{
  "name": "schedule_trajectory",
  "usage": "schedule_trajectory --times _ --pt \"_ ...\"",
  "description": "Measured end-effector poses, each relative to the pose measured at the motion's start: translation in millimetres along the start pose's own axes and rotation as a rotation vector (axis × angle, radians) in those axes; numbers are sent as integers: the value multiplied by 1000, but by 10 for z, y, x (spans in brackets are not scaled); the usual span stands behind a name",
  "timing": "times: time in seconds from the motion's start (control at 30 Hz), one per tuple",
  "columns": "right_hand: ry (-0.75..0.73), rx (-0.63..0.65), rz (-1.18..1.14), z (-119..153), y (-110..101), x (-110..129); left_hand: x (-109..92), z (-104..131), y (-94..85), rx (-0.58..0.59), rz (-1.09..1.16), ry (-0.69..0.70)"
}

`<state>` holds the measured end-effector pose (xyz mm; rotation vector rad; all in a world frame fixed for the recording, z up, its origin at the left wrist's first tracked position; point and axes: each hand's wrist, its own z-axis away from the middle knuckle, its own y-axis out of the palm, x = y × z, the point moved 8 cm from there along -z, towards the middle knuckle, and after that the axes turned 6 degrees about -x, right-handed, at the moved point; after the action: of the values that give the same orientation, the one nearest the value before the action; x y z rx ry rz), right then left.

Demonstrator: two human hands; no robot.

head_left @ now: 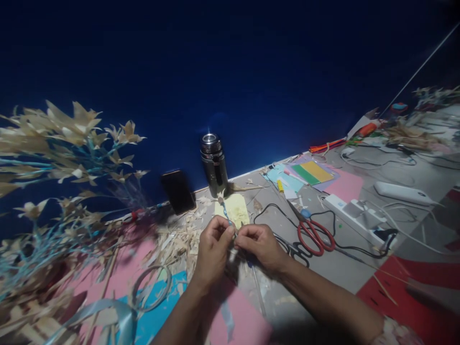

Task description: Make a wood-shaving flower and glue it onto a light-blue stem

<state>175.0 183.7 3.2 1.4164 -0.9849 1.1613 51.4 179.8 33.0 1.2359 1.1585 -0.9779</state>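
Observation:
Pinched in my left hand (214, 247) is the stem of a small handmade flower (223, 201). Its pale, dry-looking bloom points up and away from me, and light blue ribbon winds around the stem below it. The fingers of my right hand (261, 245) are closed at the stem's lower part, close to the left fingertips; whether they grip stem or ribbon is hidden. A loose light blue ribbon (227, 316) hangs below my hands over pink paper (240, 321). Behind the bloom lies a yellow paper pad (240, 208).
A steel flask (214, 167) and a phone (178, 191) stand against the blue wall. Right are red-handled scissors (312, 235), a power strip (354, 218) and cables. Dry scraps (181, 244), a ribbon roll (153, 287) and several finished flowers (75, 129) fill the left.

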Motion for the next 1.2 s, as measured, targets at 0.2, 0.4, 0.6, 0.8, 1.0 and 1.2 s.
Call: schedule_trajectory --times 0.2,0.4,0.6,0.8,1.0,1.2 --pt "27 89 128 24 60 -33 -58 -54 -109 -92 18 -3" --pt "-30 3 89 -2 19 12 29 -62 -154 -67 110 -124" --pt "-153 -85 189 28 22 29 230 174 -180 -103 144 -226" --pt "-262 -25 337 147 173 19 207 380 -257 -212 276 -237" --pt "-265 36 428 255 285 -88 216 540 -306 -265 317 -208" --pt "-406 125 515 340 384 -131 379 654 -317 -303 419 -189"
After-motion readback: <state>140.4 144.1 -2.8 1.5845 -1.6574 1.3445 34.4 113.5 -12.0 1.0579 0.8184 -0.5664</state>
